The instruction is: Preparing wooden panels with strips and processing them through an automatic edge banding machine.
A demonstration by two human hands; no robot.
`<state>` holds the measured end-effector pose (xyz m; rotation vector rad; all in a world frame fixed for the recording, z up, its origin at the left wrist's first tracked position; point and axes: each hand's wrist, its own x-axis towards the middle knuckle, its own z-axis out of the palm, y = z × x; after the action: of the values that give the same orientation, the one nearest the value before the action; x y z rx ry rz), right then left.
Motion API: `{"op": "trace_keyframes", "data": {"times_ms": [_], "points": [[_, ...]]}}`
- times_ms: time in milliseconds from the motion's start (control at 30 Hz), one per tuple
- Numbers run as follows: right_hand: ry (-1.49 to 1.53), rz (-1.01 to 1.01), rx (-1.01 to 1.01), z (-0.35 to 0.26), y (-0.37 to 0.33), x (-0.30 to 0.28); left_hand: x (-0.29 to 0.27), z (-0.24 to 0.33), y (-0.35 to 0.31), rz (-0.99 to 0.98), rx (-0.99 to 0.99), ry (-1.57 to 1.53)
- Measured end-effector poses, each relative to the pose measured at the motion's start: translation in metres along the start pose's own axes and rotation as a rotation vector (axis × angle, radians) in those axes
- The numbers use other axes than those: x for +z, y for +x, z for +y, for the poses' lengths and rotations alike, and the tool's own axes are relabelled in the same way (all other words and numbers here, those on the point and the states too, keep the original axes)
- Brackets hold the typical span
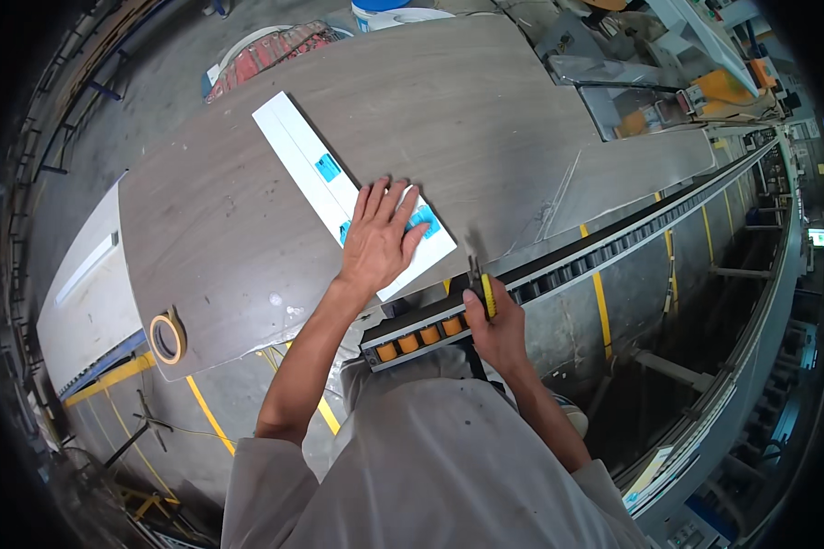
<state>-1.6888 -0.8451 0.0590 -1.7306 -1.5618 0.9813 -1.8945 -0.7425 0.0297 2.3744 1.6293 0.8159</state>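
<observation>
Two long white strips (295,137), lying side by side, slant across the brown tabletop (220,229). Pieces of blue tape (327,166) stick to them, one towards the far end and others near my fingers. My left hand (377,233) presses down flat on the near part of the strips, fingers spread, covering some of the tape. Off the table's near edge, to the right of the strips, my right hand (496,325) is closed around a yellow and black utility knife (488,295). Its front end points away from me; the blade is blurred.
A tape roll (167,336) stands at the table's near left corner. Beside the table, a white panel (87,274) carries a narrow white strip. A roller conveyor (558,274) runs from in front of me to the far right. Machinery (650,91) stands at the back right.
</observation>
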Motion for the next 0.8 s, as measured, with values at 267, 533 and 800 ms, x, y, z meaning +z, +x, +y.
{"op": "trace_keyframes", "data": {"times_ms": [267,533,800], "points": [[0.264,-0.047,0.150,0.003,0.044,0.042,-0.007,-0.008,-0.005,0.001,-0.021,-0.055],[0.282,-0.139,0.057,-0.044,0.012,0.091,-0.057,-0.050,-0.054,-0.024,-0.009,-0.018],[0.236,-0.065,-0.085,-0.078,-0.034,0.174,-0.114,-0.106,-0.114,-0.024,0.006,-0.012]]}}
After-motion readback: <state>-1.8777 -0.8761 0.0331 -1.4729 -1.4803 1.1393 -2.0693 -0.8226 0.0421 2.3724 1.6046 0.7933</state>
